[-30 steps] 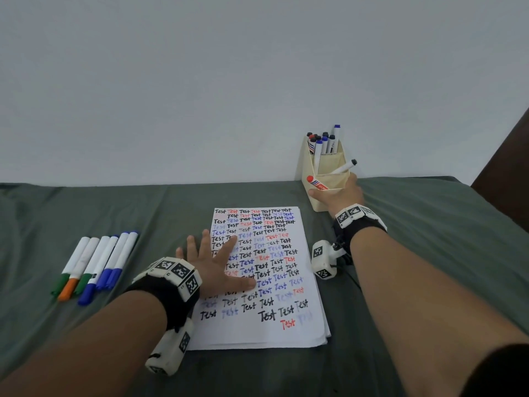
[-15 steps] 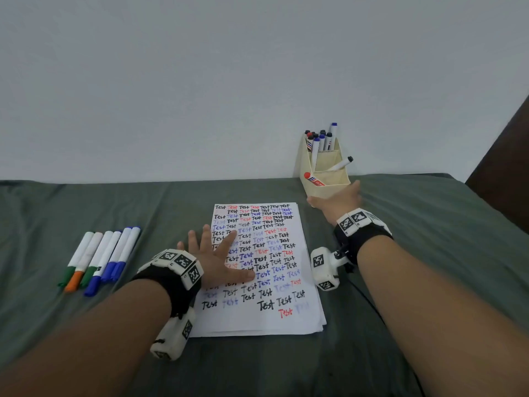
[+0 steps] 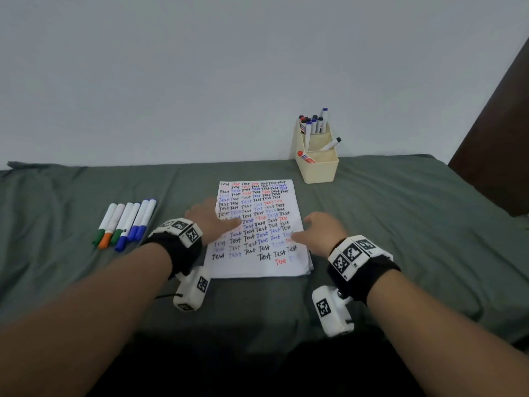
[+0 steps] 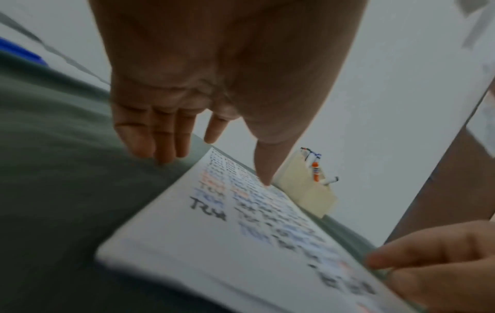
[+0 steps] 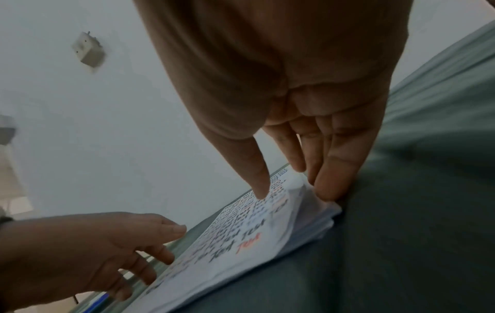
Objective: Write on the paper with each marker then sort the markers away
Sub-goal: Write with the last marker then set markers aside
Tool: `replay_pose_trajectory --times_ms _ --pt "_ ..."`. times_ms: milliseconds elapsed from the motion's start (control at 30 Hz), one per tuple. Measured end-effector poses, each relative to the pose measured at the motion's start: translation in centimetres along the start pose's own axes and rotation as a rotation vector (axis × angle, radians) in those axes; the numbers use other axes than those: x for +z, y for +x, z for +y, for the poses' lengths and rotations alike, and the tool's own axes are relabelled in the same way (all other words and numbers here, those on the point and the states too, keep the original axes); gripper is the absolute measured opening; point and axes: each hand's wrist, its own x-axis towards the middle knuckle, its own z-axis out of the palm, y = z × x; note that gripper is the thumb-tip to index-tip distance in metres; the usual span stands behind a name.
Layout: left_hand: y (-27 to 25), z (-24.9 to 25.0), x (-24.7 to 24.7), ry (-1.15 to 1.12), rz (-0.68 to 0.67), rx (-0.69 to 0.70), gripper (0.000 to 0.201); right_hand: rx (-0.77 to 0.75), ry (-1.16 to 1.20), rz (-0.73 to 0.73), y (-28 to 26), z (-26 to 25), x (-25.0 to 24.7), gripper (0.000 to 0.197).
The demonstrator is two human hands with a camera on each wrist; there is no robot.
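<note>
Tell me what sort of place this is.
Probably a bedroom or another room at home, not a workshop. The paper lies on a wrinkled green sheet, seemingly a bed, against a bare wall, with a cream marker holder at the back.

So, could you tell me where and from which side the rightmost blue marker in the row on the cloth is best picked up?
Take the blue marker by its white barrel, about mid-length, pinching from above with the left hand. It lies flat with its right side free, while another blue marker lies close against its left, so the thumb fits best on the right.
</note>
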Motion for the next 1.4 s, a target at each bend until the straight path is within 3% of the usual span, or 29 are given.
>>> replay_pose_trajectory --times_ms 67,133,233,267,367,433,600,700,900,1033,1267,1400 --pt "-1.5 -0.4 0.0 -0.031 -0.058 -0.058 0.074 0.022 -0.054 -0.034 -1.1 -0.2 0.4 0.022" --pt "-3.1 -0.7 -0.1 -0.098 -0.111 -0.065 0.042 0.054 -0.076 -0.04 -2.0 -0.3 0.9 0.019" --pt "-4.7 -0.8 0.0 -0.245 -0.153 -0.097 0.026 0.096 -0.066 -0.043 -2.9 -0.6 1.2 0.021" --pt "-5.2 -0.7 0.0 -0.314 -0.172 -0.118 0.025 0.108 -0.045 -0.053 -3.1 -0.7 1.2 0.021" --pt "-5.6 -0.6 -0.1 -0.468 -0.225 -0.224 0.055 0.148 -0.01 -0.076 -3.4 -0.9 1.3 0.027" --pt "-5.5 -0.8 -0.2 -0.571 -0.235 -0.29 0.062 0.181 0.01 -0.096 -3.4 -0.9 1.3 0.034" --pt "-5.2 -1.2 -0.6 -0.658 -0.31 -0.31 0.033 0.226 0.157 -0.099 -2.9 -1.0 0.8 0.035" --pt "-4.9 -1.4 -0.8 -0.779 -0.375 -0.37 0.034 0.259 0.247 -0.115 -2.6 -1.2 0.6 0.036" --pt "-4.9 -1.4 -0.6 -0.895 -0.355 -0.43 0.023 0.314 0.441 -0.175 -2.0 -0.4 0.8 0.012" --pt "-4.7 -1.6 -0.1 -0.846 -0.305 -0.413 0.027 0.331 0.599 -0.223 -1.7 0.0 1.5 0.02" --pt "-4.7 -0.7 -0.9 -0.409 -0.248 -0.185 0.039 0.272 0.949 -0.161 -1.5 1.3 1.9 0.042" --pt "-4.3 -0.6 -0.5 -0.676 -0.199 -0.234 0.021 0.25 1.089 -0.182 -1.3 1.5 1.7 0.046"
